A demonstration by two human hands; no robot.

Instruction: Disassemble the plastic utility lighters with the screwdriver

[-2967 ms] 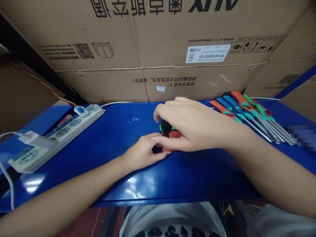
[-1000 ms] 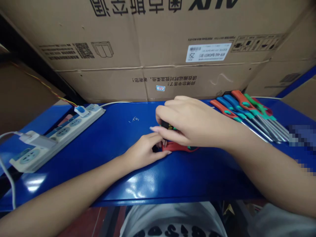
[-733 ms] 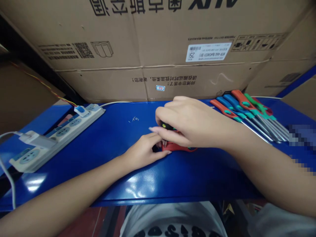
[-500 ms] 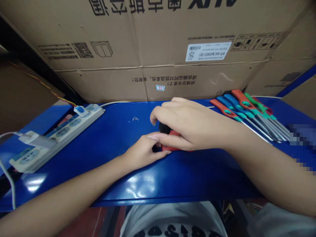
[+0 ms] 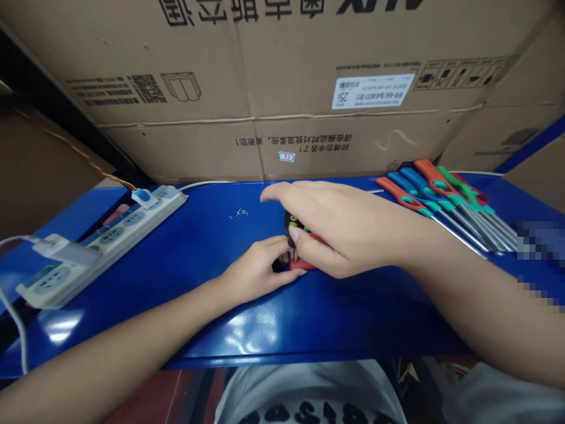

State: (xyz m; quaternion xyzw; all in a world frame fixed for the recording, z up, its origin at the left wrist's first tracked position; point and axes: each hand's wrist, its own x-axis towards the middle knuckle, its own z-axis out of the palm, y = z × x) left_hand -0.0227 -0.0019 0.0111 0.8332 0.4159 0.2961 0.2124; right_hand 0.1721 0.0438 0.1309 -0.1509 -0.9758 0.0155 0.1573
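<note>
The hands at a blue surface [image 5: 331, 315], seen from above. The left hand [image 5: 260, 268] grips the left end of a red handle [image 5: 302, 264], its thumb along the near edge and its fingers at the end; the handle lies on the surface near the middle of the scene, its right part hidden under the right hand [image 5: 329, 227]. A black screwdriver [image 5: 291, 221], with yellow marks on top, stands roughly upright over the red handle. The right hand is about the screwdriver, index finger extended far and left, thumb touching the tool's lower part; whether its hidden fingers are closed on the tool cannot be told. Far and left of the hands lies a loose group of tiny pale pieces [image 5: 241, 212], too small to identify. To the right, long-necked tools [image 5: 445, 191] with orange, blue, green and red handles and metal tubes lie side by side. At left, a white power strip [image 5: 108, 238] carries a white adapter [image 5: 68, 250] and a blue-and-white plug [image 5: 145, 198]. A printed cardboard box [image 5: 265, 94] stands along the far edge.
</note>
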